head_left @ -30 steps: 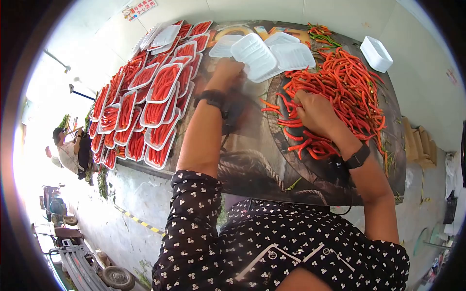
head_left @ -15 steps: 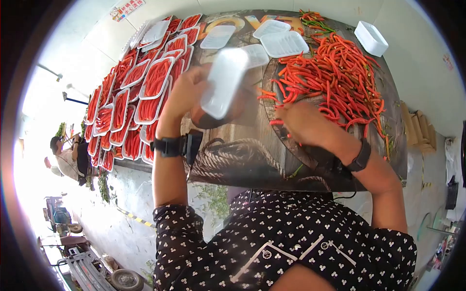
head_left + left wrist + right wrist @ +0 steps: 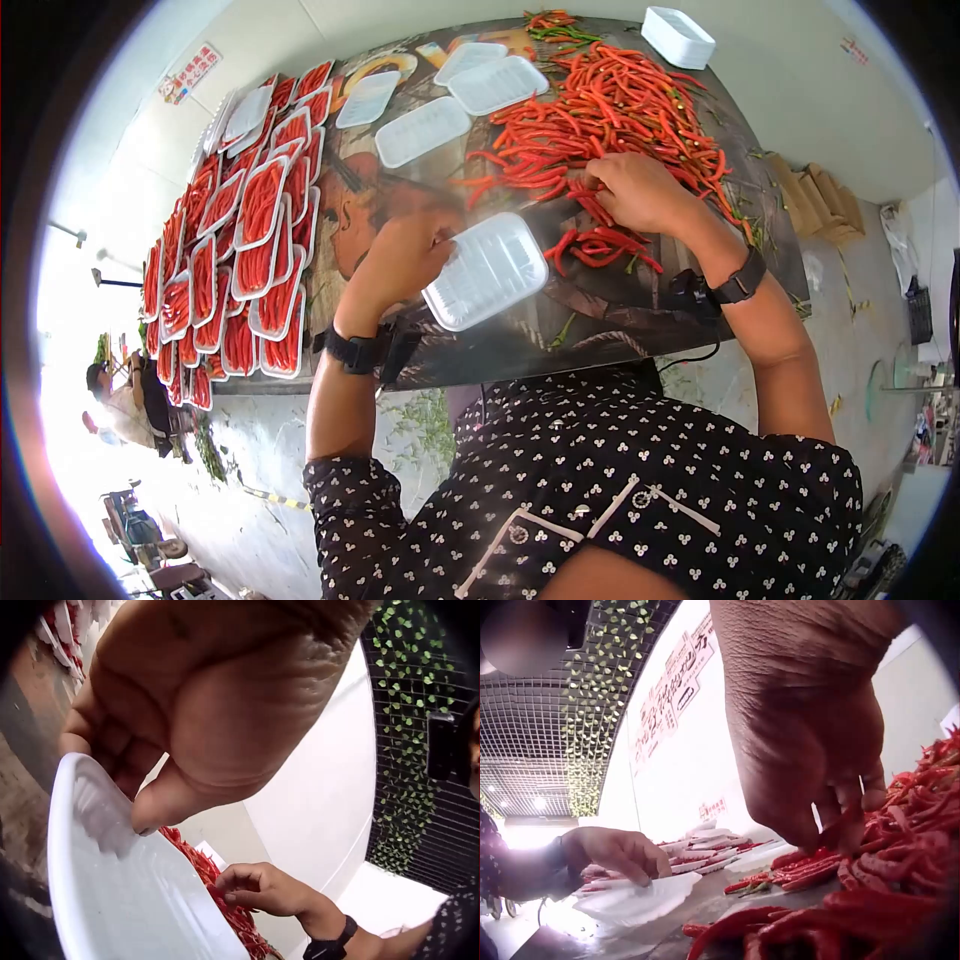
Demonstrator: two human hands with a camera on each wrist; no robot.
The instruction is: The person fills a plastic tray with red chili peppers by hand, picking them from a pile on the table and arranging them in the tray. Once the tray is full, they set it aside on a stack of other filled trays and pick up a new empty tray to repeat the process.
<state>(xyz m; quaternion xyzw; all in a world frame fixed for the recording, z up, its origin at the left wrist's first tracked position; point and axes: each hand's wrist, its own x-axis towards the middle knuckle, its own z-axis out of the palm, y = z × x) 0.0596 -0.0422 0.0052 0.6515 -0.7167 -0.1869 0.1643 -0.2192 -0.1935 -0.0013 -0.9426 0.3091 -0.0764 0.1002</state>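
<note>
My left hand [image 3: 405,258] pinches the edge of a white foam tray [image 3: 495,270], thumb on the inside of its rim in the left wrist view. No chilies lie in this tray, which is tilted close over the table's front part. On the right, my right hand [image 3: 645,195] is at the near side of a big heap of red chili peppers [image 3: 610,105], its fingers curled down around some red chilies [image 3: 844,829]. Its palm hides part of what it grips. A few separate chilies [image 3: 605,247] lie just below that hand.
Several white trays [image 3: 425,130] lie at the table's far middle. Stacked trays filled with red chilies [image 3: 262,205] cover the left side. A stack of white trays [image 3: 678,38] stands at the far right corner, with green chilies [image 3: 565,36] near the back edge.
My left hand has picked up a white tray from the far middle and brought it toward my body. My right hand has stayed about the chilies at the heap's near side. The head view has shifted.
</note>
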